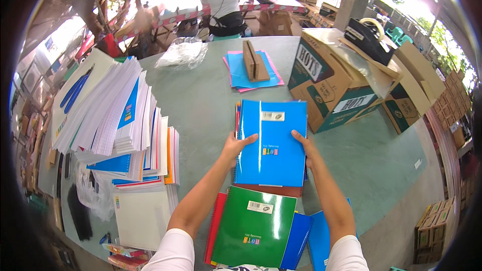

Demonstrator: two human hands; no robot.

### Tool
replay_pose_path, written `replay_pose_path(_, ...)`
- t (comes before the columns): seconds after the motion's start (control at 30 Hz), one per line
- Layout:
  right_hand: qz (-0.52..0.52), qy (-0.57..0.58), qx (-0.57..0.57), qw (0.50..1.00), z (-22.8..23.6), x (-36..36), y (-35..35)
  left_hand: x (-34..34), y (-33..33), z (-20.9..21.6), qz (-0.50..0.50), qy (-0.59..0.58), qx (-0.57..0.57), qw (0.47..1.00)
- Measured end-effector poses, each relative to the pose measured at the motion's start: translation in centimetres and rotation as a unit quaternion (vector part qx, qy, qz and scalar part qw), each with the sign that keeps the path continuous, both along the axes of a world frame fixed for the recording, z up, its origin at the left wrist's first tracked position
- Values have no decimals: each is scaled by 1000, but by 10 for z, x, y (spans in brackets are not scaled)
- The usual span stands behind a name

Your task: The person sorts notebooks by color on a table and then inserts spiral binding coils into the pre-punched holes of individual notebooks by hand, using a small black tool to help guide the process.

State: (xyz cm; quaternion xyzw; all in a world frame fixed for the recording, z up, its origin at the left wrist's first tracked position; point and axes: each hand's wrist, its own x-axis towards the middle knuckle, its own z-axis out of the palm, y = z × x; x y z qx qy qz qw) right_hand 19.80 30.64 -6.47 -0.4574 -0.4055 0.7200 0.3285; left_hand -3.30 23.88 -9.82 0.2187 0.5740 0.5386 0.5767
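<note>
A stack of spiral notebooks, topped by one with a light blue cover, rests mid-table between my hands. My left hand grips its left edge, thumb lying on the cover. My right hand holds the opposite edge in the same way. Other covers peek out at the stack's left and lower edges. Closer to me lies a green notebook, overlapping a red notebook on its left and a dark blue notebook on its right. Another light blue notebook lies partly under my right forearm.
Tall piles of notebooks stand at left, blue-handled pliers on top. Ahead, a brown wooden block sits on blue and pink sheets. Cardboard boxes and a black tape dispenser are at right. A person sits beyond.
</note>
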Motion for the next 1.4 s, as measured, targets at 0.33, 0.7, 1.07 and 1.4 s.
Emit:
replay_pose_path(0.33,-84,97,313,941,0,-9,-27,-35,-56,67,24,92,387,917)
replay_pose_path(0.7,-98,148,307,935,1,-19,-48,-25,-77,65,24,168,306,937)
replay_pose_path(1.07,-40,1,393,919,-21,-21,-22,-35,-69,47,23,217,222,950)
replay_pose_path(1.4,143,-85,58,984,-40,-40,10,-47,-62,-18,-62,122,102,985)
